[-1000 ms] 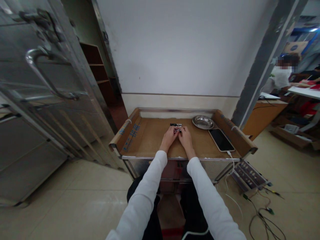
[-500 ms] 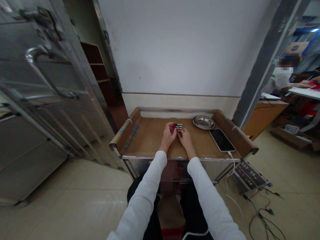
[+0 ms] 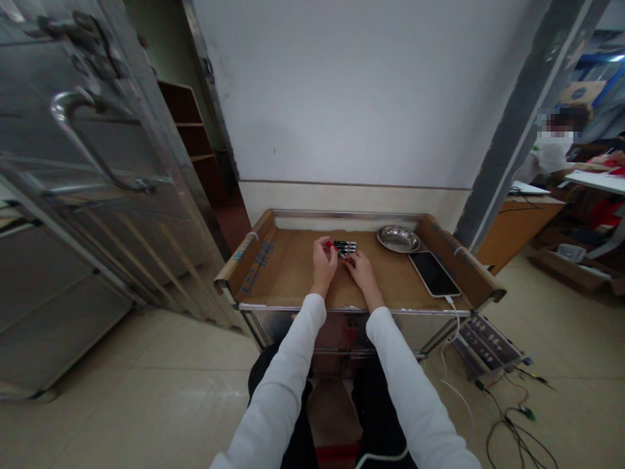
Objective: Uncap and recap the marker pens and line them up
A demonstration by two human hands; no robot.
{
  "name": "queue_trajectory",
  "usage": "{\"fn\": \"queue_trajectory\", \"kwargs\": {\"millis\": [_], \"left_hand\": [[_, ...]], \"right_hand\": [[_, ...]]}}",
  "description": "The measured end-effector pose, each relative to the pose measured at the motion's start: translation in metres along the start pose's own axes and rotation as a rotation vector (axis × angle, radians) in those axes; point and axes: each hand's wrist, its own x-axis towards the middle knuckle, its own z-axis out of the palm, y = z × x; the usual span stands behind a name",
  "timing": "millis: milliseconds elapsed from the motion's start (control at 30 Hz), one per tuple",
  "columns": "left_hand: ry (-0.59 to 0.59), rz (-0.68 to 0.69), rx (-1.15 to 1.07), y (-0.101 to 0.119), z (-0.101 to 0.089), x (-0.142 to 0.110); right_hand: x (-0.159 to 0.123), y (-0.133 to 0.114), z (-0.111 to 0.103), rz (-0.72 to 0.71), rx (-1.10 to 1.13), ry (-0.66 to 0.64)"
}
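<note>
Several black marker pens (image 3: 346, 243) with pale markings lie side by side on the cardboard-lined tray table. Just left of them, my left hand (image 3: 323, 262) is closed in a pinch on a small red piece (image 3: 330, 245) that looks like a pen cap. My right hand (image 3: 360, 270) is closed at the near side of the row, fingertips around a slim marker (image 3: 342, 255). Its fingers hide most of that marker. A small gap separates the two hands.
On the right of the brown cardboard (image 3: 293, 273) are a round metal dish (image 3: 398, 239) and a phone (image 3: 434, 273) with a white cable (image 3: 456, 326). Raised edges bound the table. A control box (image 3: 488, 348) and wires are on the floor; a person (image 3: 554, 150) is at far right.
My left hand has moved slightly left with the red piece, away from my right hand. More of the black markers now shows. My right hand has barely shifted.
</note>
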Motion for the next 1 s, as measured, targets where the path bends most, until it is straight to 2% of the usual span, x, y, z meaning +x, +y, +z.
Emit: {"fn": "queue_trajectory", "kwargs": {"millis": [133, 267, 333, 433, 533, 633, 700, 833, 1000], "left_hand": [[0.051, -0.009, 0.020, -0.003, 0.000, 0.001], [0.101, -0.107, 0.072, -0.009, -0.001, 0.002], [0.029, -0.136, 0.064, -0.012, -0.001, 0.001], [-0.173, -0.109, 0.055, -0.014, 0.000, -0.002], [-0.341, -0.087, 0.114, -0.014, 0.001, -0.006], [-0.455, -0.070, 0.204, -0.013, 0.001, -0.008], [-0.480, -0.054, 0.264, -0.013, 0.001, -0.009], [-0.446, -0.052, 0.365, -0.015, 0.001, -0.011], [-0.434, -0.074, 0.387, -0.018, 0.005, -0.013]], "right_hand": [[0.000, -0.001, -0.001, -0.001, -0.002, 0.009], [-0.001, -0.002, -0.001, 0.022, -0.002, 0.021], [-0.001, -0.001, 0.000, 0.031, -0.009, 0.033], [-0.001, -0.001, 0.000, 0.061, -0.032, 0.085], [-0.001, -0.001, -0.001, 0.101, -0.047, 0.169], [-0.001, -0.001, -0.003, 0.112, -0.054, 0.207], [-0.001, -0.002, -0.003, 0.110, -0.053, 0.199], [-0.003, -0.001, -0.002, 0.083, -0.021, 0.153], [-0.003, 0.000, 0.001, -0.048, 0.068, 0.033]]}}
